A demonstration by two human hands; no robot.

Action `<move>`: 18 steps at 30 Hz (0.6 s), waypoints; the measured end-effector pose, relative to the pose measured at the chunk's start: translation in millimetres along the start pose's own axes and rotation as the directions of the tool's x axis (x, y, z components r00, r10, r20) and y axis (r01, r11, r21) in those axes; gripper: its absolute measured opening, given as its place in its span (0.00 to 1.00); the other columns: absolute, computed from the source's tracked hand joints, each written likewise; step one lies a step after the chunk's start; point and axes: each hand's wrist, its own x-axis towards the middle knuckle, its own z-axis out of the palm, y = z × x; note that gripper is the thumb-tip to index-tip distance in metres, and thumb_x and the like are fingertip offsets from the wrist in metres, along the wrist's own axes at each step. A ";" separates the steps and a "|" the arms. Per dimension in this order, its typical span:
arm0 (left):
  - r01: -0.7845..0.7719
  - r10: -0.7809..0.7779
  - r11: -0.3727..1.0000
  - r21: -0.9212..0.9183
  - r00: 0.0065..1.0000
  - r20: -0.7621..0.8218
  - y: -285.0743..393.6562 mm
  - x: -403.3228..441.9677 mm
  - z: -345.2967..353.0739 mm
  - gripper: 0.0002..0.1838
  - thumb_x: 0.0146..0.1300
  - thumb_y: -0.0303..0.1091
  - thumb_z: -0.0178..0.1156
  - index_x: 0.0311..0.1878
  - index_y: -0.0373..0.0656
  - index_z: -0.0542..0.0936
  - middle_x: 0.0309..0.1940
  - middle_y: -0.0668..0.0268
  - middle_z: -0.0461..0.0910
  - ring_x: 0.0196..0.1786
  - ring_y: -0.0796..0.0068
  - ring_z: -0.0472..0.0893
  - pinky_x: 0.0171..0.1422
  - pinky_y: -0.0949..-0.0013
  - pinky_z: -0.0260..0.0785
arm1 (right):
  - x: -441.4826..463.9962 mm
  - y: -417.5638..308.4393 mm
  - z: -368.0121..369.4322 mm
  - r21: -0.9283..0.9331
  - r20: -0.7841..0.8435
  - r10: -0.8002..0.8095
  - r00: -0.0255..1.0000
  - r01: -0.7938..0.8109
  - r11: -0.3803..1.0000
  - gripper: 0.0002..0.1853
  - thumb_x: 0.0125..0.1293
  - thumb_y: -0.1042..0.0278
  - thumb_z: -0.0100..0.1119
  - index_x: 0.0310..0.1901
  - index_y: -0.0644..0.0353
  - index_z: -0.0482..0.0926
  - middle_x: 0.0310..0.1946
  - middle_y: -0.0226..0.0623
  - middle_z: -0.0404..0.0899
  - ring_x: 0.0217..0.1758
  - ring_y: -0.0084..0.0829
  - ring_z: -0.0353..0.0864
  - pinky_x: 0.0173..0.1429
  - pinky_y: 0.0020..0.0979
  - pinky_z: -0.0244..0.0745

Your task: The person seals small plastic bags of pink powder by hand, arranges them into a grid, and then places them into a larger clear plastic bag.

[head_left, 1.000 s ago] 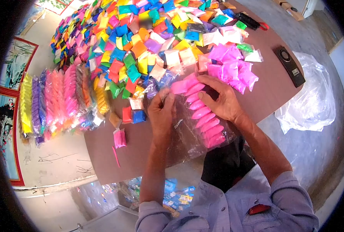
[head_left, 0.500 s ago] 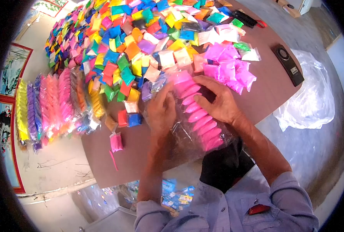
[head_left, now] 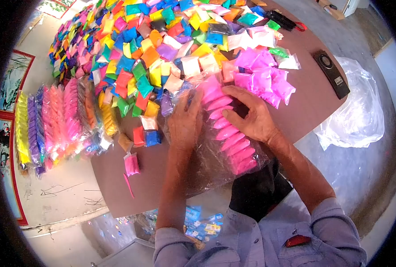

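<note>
A clear plastic bag lies at the table's front edge with a neat slanting row of pink packets in it. My right hand grips the upper part of this row, thumb and fingers bent against the packets. On the left side of the bag, my left hand has its fingers closed on the plastic near the top packet; the fingertips are partly hidden. Beyond my right hand sits a heap of loose magenta packets. A single pink packet lies left of my left forearm.
A large pile of multicoloured packets covers the far side of the brown table. Filled long bags stand in a row at the left. A black device lies at the right edge, beside a big clear plastic sheet.
My left hand has shifted slightly left and down, with its fingers less curled. The right hand stays almost still on the pink row.
</note>
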 end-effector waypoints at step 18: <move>0.295 -0.236 0.650 -0.701 0.954 0.183 2.0 6.4 -4.9 0.25 0.79 0.49 0.59 0.74 0.50 0.79 0.70 0.50 0.80 0.74 0.48 0.78 0.80 0.58 0.65 | 0.9 -3.2 -1.5 0.060 0.018 0.035 0.999 -0.036 0.998 0.34 0.66 0.73 0.73 0.73 0.62 0.75 0.70 0.45 0.79 0.76 0.36 0.75 0.81 0.37 0.66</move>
